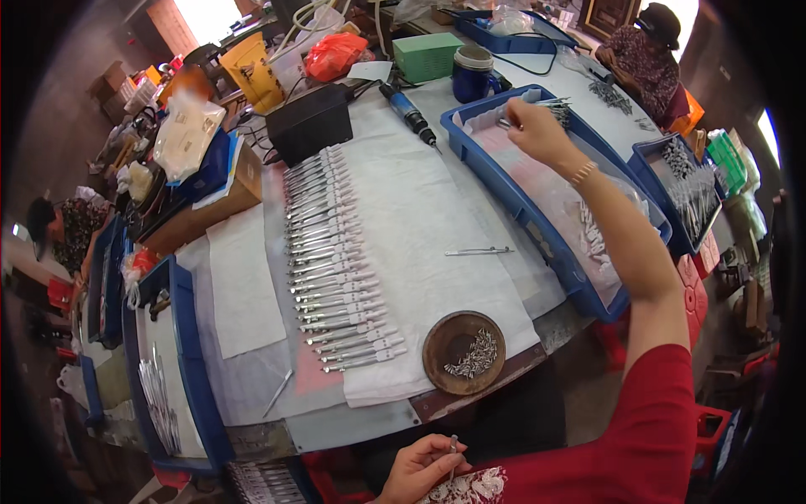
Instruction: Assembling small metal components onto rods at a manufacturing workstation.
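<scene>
My left hand [420,472] is low at the front edge of the table, with thumb and fingers closed on a slim metal piece [453,445]. My right arm stretches across a long blue tray [550,248], and my right hand [536,133] is closed at its far end, beside a bunch of thin metal parts [556,107]. What those fingers hold, if anything, is hidden. White plastic pieces [592,235] lie in the tray's near part. A long row of slim metal-and-white instruments [336,260] covers the cloth, and a single metal one [478,252] lies apart.
A round brown bowl [435,357] of small metal pins [474,357] sits near the front edge. Behind are an electric screwdriver [407,113], a black box [311,124] and a blue mug [472,77]. Another blue tray [197,361] stands left; a person [642,63] sits far right.
</scene>
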Motion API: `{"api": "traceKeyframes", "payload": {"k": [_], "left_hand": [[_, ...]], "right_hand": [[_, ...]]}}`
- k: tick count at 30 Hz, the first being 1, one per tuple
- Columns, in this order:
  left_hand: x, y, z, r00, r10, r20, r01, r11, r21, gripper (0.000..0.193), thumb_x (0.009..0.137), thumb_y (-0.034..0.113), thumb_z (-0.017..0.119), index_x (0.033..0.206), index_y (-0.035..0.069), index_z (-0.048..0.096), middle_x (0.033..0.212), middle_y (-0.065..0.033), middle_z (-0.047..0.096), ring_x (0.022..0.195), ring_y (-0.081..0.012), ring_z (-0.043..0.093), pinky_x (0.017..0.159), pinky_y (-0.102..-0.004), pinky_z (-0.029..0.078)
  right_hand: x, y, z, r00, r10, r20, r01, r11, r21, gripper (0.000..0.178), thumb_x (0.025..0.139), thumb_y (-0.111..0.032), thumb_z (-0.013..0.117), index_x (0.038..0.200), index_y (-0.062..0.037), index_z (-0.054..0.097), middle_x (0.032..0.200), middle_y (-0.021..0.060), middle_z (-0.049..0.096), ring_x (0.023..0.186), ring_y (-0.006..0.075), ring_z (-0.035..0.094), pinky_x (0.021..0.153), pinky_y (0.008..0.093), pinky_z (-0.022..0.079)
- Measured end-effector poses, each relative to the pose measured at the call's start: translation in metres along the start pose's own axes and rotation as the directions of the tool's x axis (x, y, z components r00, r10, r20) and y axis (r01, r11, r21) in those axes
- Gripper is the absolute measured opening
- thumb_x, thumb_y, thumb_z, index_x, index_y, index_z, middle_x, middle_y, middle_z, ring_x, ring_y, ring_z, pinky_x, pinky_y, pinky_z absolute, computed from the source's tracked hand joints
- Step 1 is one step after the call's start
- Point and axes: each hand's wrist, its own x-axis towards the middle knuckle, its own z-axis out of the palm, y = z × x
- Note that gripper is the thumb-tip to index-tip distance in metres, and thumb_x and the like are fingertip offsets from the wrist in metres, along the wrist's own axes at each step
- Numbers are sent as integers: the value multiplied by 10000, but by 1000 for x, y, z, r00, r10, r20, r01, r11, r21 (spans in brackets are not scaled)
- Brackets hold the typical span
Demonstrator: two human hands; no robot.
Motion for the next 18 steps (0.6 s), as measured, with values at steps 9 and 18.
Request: {"api": "traceKeyframes", "payload": {"k": [9, 18], "left_hand": [[-9, -18, -16, 990, 133, -35, -134, 991, -8, 124, 900, 55, 518, 988, -27, 546, 782, -84, 612, 727, -161, 623, 687, -263, 500], [-13, -6, -7, 929, 364, -63, -350, 923, 159, 163, 884, -24, 513, 1045, -33, 538, 987, -60, 570, 855, -109, 589, 763, -223, 494]], "right_hand": [[-211, -172, -84, 859, -197, 472, -227, 680, 697, 60, 847, -82, 580, 854, -27, 602, 636, 48, 573, 523, 109, 561, 492, 245, 436], [-276, -224, -40, 734, -238, 637, -627, 123, 769, 115, 890, -45, 516, 960, 31, 568, 774, 67, 624, 607, 71, 570, 552, 195, 468]]}}
